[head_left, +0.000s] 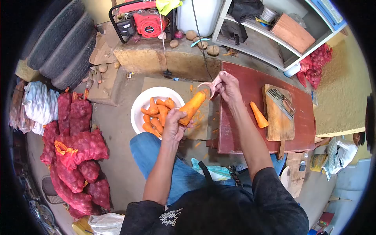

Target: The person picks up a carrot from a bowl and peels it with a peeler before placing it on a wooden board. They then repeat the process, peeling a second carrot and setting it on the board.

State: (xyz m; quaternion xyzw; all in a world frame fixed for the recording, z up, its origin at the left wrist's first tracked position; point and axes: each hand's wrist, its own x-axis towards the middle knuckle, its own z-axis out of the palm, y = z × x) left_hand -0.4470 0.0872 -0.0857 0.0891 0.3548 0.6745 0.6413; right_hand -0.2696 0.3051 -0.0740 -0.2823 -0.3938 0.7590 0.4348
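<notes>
A large orange carrot (194, 106) is held at its lower end by my left hand (175, 122), its other end tilted up to the right. My right hand (228, 87) grips a pale pink peeler (213, 85) just beyond the carrot's upper end. Several carrots (158, 113) lie in a white basin (136, 113) to the left of my left hand. Another carrot (259, 115) rests on the red table (243, 137), beside a wooden cutting board (279, 127) with a knife (282, 102) on it. Orange peelings (199, 117) are scattered on cardboard under the held carrot.
Red net sacks (80, 145) are piled at the left, below stacked tires (64, 43). A red generator (147, 25) stands at the back near potatoes (213, 50) on a ledge (156, 60). A shelf (254, 39) stands behind the table. Part of another person (358, 138) shows at far right.
</notes>
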